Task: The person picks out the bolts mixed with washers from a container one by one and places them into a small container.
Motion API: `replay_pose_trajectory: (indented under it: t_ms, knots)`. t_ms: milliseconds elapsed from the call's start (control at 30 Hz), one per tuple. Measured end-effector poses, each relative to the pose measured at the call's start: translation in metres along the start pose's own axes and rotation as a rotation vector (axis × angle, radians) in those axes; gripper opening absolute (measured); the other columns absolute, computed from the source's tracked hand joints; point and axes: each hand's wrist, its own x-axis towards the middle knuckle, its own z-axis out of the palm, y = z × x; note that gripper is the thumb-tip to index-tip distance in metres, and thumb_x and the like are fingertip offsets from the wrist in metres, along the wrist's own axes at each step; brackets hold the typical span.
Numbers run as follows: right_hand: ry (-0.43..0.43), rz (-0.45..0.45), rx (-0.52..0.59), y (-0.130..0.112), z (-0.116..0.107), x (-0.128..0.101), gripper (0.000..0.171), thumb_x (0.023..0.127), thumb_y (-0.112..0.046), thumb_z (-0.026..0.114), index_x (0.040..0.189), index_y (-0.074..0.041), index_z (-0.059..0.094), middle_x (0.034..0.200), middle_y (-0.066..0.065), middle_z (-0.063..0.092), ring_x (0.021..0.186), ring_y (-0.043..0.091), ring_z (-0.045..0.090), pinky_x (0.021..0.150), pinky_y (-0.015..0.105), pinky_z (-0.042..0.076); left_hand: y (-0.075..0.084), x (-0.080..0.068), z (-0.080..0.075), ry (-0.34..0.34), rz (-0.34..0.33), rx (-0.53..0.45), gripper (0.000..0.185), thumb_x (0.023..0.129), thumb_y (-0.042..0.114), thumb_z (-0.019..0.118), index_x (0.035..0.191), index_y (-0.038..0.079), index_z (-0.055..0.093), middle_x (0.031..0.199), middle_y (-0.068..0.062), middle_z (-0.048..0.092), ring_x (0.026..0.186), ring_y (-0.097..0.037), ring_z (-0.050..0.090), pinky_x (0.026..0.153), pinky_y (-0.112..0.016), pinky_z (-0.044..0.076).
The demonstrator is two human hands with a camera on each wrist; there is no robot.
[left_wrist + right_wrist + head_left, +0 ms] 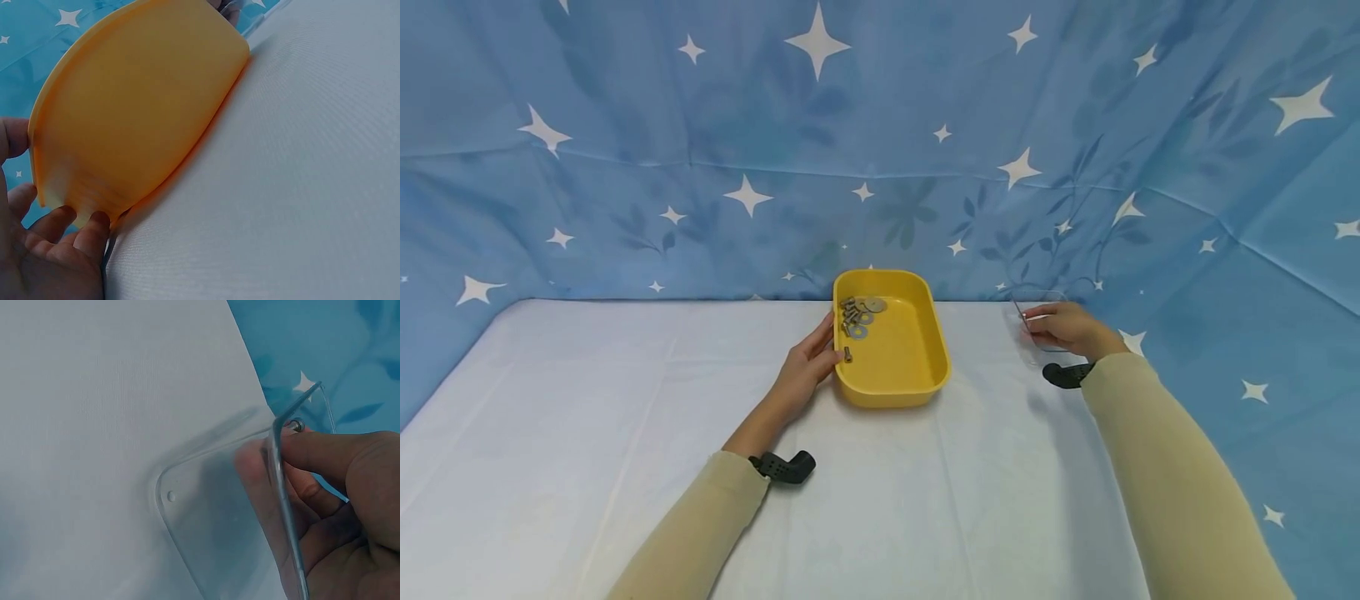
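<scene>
A yellow tray (917, 367) sits at the middle of the white table, with bolts and washers (856, 317) in its far left corner. My left hand (808, 367) holds the tray's left wall (137, 106), thumb at the rim and fingers (92, 228) against the outside. At the far right, my right hand (1063, 327) pinches a clear plastic plate (212, 506) tilted up off the table. It holds a thin L-shaped metal key (284, 487) against the plate. The key's tip is at a small bolt (297, 425) in the plate's corner.
White cloth covers the table (625, 433). Blue star-patterned fabric (700, 167) closes in the back and right side. The plate has another small hole (170, 496) near its rounded corner. A black wrist mount (786, 467) shows on each arm.
</scene>
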Motion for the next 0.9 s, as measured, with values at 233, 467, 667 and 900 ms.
replay_pose_trajectory:
  t_ms: [233,467,667,900]
  knots:
    - [-0.028,-0.002,-0.005,-0.013,0.014,-0.002,0.054,0.106,-0.014,0.05,0.154,0.004,0.036,0.151,0.023,0.042,0.095,0.001,0.065,0.084,0.017,0.058,-0.001,0.001,0.001,0.003,-0.009,-0.002,0.07,0.101,0.019,0.056,0.161,0.035,0.023,0.168,0.007,0.026,0.153,-0.017,0.032,0.12,-0.039,0.038]
    - [-0.035,0.011,0.006,-0.021,0.024,-0.001,0.052,0.106,-0.012,0.049,0.154,0.003,0.036,0.151,0.022,0.042,0.1,0.006,0.063,0.083,0.017,0.058,-0.001,0.001,0.001,0.005,-0.008,-0.012,0.071,0.101,0.018,0.056,0.161,0.036,0.022,0.168,0.008,0.026,0.153,-0.015,0.032,0.12,-0.038,0.037]
    - [-0.071,0.025,0.017,-0.025,0.03,0.0,0.052,0.106,-0.012,0.05,0.152,0.005,0.037,0.134,0.012,0.053,0.093,0.005,0.061,0.081,0.016,0.057,0.0,-0.002,0.0,0.014,-0.01,-0.008,0.072,0.1,0.019,0.056,0.161,0.036,0.022,0.167,0.011,0.027,0.153,-0.015,0.033,0.12,-0.038,0.038]
    - [-0.11,0.049,0.057,-0.025,0.032,-0.001,0.051,0.105,-0.012,0.052,0.151,0.004,0.038,0.107,-0.004,0.061,0.087,0.002,0.064,0.081,0.017,0.058,0.001,-0.002,0.002,0.006,-0.017,-0.02,0.072,0.1,0.019,0.056,0.161,0.036,0.023,0.168,0.009,0.027,0.153,-0.015,0.032,0.121,-0.039,0.037]
